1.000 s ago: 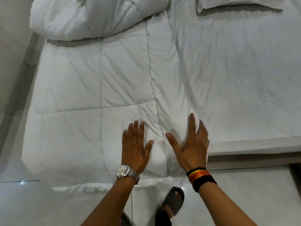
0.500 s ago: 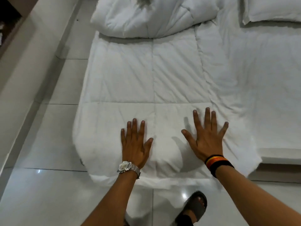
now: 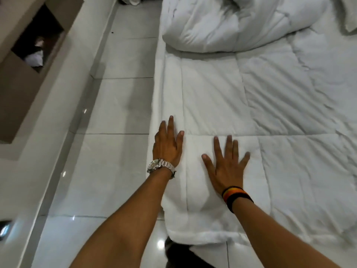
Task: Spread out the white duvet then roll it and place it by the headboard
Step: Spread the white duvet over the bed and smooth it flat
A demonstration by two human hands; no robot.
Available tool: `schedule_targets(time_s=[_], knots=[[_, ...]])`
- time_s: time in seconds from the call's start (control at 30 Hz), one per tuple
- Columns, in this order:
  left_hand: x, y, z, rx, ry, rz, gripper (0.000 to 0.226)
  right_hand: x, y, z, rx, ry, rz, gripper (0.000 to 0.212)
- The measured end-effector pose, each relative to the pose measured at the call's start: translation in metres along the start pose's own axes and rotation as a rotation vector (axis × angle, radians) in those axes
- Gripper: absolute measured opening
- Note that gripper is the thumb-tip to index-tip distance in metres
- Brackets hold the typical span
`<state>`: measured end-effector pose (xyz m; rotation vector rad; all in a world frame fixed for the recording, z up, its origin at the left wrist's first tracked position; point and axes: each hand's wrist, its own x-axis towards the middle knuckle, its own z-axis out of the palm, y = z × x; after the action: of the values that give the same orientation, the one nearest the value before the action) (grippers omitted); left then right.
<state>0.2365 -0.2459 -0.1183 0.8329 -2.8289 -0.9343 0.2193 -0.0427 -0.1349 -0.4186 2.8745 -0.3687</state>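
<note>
Glossy tile floor; L hand & R hand flat on puffy quilted duvet.

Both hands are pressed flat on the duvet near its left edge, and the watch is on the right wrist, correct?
Not quite. In the head view the watch is on the left wrist; the right wrist wears a striped band. The rest holds: the left hand and right hand lie flat, fingers spread, on the duvet near its left edge.
</note>
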Motion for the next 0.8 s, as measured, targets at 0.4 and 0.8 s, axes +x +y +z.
schedule_targets(time_s=[0.4,0.8], knots=[[0.101,-0.031,-0.009,-0.071,-0.101,-0.055,0.07,0.086,-0.043,0.0,0.065,0.112,0.209,0.075],[0.246,-0.001,-0.015,0.192,-0.138,0.655,0.063,0.203,-0.088,-0.02,0.046,0.251,0.547,0.072]])
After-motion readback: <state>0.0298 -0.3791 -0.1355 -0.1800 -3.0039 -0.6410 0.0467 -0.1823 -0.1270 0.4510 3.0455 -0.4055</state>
